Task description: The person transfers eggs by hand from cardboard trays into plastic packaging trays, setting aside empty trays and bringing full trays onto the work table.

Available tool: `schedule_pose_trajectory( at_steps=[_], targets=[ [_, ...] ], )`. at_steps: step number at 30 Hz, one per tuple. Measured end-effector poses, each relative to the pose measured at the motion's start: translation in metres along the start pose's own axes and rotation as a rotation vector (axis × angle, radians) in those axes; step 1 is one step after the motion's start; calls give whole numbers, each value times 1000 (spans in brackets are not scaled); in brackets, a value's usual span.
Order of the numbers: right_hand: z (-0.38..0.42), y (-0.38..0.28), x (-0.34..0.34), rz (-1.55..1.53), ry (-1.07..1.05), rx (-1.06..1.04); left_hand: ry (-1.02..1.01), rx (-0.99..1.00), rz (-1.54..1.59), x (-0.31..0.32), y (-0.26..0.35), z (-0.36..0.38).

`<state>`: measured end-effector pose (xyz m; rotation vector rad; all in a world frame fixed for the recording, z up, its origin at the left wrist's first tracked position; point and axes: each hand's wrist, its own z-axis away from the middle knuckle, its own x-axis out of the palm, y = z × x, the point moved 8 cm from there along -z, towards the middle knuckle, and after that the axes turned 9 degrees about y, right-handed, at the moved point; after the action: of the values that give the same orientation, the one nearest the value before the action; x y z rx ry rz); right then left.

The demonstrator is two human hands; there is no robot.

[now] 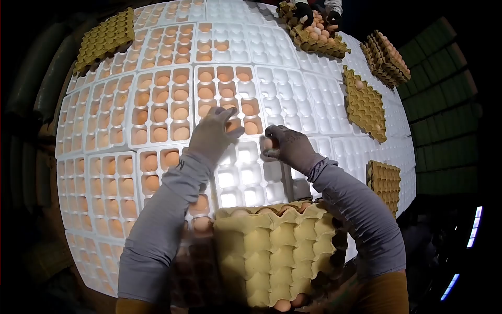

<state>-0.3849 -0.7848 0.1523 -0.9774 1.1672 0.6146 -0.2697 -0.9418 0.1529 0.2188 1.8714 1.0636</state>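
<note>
My left hand (213, 135), in a pale glove, is over a white foam tray (194, 99) with brown eggs in its cells; its fingers are curled round an egg (232, 125) low in the tray. To the right, my right hand (288, 146), also gloved, holds a brown egg (269, 143) between thumb and fingers, above the edge of a foam tray with empty cells (246, 175). Nearest me lies a yellowish pulp egg carton (277, 246), with eggs showing under its edges.
Foam trays filled with eggs (112, 183) spread out on the left. Pulp cartons lie at the back left (107, 39) and right (365, 104), with a stack of cartons (386, 58) beyond. A co-worker's gloved hands (304, 13) are over a carton of eggs at the top.
</note>
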Motion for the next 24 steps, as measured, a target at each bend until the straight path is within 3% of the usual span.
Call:
schedule_pose_trajectory(
  at_steps=[3, 6, 7, 9, 11, 12, 13, 14, 15, 17, 20, 21, 23, 24],
  targets=[
    [6, -1, 13, 48, -112, -28, 153, 46, 357, 0, 2, 41],
    [-11, -32, 13, -529, 147, -85, 97, 229, -79, 35, 4, 64],
    [-13, -40, 23, -466, 264, -207, 116, 287, -178, 46, 4, 67],
    [-15, -42, 42, -431, 4, -92, 96, 263, -235, 43, 0, 67],
    [-3, -41, 10, -677, -10, -45, 158, 249, -80, -2, 18, 76],
    [6, -34, -8, -930, -31, 47, 196, 153, 65, -29, 16, 86],
    [23, -31, -47, -954, 15, 61, 235, 59, 207, -57, 11, 100],
    [47, -16, -77, -1056, 94, 123, 182, -189, 422, -77, -4, 120],
    [79, -3, -112, -1000, 182, 153, 128, -439, 632, -87, -20, 152],
    [164, 47, -147, -937, 424, 318, -19, -726, 1020, -84, -31, 228],
    [305, 100, -86, -1066, 298, 751, -311, -964, 1190, -48, -12, 333],
    [348, 111, -37, -1167, 106, 860, -326, -919, 1095, -42, 9, 339],
    [377, 61, 7, -1384, -122, 967, -354, -832, 899, -30, 50, 353],
    [383, 47, 15, -1388, -140, 1018, -329, -869, 1063, -28, 72, 349]
  ],
)
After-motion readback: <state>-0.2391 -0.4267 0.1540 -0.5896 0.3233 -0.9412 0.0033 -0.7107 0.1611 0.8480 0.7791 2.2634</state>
